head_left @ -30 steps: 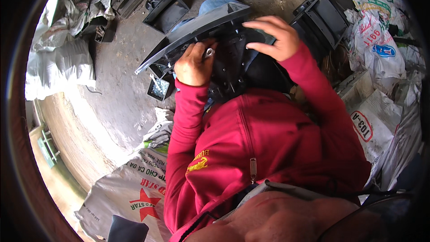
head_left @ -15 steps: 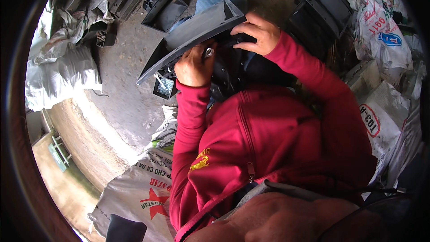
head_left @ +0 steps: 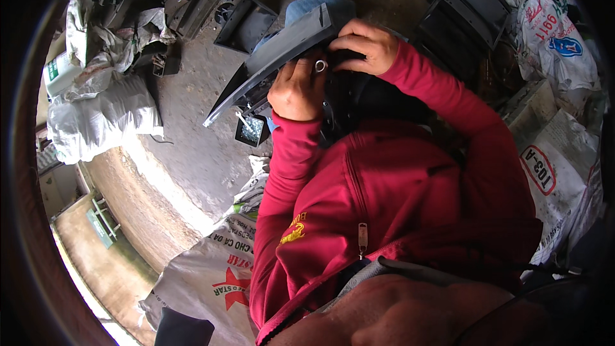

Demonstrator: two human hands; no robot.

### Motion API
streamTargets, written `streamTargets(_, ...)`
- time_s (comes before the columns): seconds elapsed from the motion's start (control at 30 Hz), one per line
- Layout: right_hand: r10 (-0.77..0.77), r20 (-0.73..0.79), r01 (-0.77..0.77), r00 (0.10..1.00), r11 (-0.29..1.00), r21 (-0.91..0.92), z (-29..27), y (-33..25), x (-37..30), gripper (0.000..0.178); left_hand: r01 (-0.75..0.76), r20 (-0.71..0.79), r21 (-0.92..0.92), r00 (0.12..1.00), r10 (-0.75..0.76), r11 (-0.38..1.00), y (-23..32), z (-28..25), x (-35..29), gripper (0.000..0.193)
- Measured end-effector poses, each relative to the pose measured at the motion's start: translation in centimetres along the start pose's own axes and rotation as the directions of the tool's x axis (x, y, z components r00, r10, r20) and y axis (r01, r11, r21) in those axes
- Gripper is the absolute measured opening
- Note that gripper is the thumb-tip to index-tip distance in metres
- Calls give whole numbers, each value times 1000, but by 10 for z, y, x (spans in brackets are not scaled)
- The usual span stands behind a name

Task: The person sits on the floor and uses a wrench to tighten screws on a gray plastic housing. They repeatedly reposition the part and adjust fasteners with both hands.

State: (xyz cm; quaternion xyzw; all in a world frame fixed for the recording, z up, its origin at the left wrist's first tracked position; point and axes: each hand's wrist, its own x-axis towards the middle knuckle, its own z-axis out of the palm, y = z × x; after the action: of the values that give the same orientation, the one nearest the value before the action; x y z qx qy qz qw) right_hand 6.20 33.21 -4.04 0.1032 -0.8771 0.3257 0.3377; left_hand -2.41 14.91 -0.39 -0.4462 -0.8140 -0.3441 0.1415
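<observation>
A dark grey, curved and framed panel (head_left: pixel 282 41) stands tilted in front of me, over my lap. My left hand (head_left: pixel 296 95) is closed behind its near edge. From its fingers shows a small metal tool with a ring-shaped end (head_left: pixel 320 65); the rest is hidden. My right hand (head_left: pixel 368 48) is bent at the panel's right end, fingertips and thumb curled in against dark parts there. What they grip is in shadow. Under the panel's left part, a small black box (head_left: pixel 252 131) holds many small shiny metal pieces, with a pale metal rod leaning in it.
Dark frames lie on the floor, one (head_left: pixel 246 23) beyond the panel and a larger one (head_left: pixel 464 9) at the far right. White sacks (head_left: pixel 102 115) are piled at the left, more (head_left: pixel 554 45) at the right. Another printed sack (head_left: pixel 205 275) lies by my left side.
The view has shifted slightly, so the scene sits farther right. My right fingertips have drawn in closer to the dark parts. The ring-shaped end at my left hand now faces up more fully.
</observation>
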Motion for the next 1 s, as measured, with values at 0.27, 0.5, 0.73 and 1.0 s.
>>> streamTargets(0.27, 85, -29, -77, 996, 975, 210, -2, -1, -4, 48, 27, -10, 75, 1000, -27, 997, 5, 9, 10, 19)
streamTargets(0.5, 50, -112, -14, 992, 953, 302, 2, 4, -7, 45, -57, 72, 207, 997, 43, 977, 13, 5, 20, 16)
streamTargets(0.73, 12, -145, 33, 989, 952, 305, 3, 13, -14, 42, -70, 266, 186, 964, 18, 980, 17, 0, 27, 27)
streamTargets(1.0, 16, -213, 30, 977, 977, 211, 8, 20, -22, 47, -121, 242, 120, 966, 89, 985, 26, -5, 15, 35)
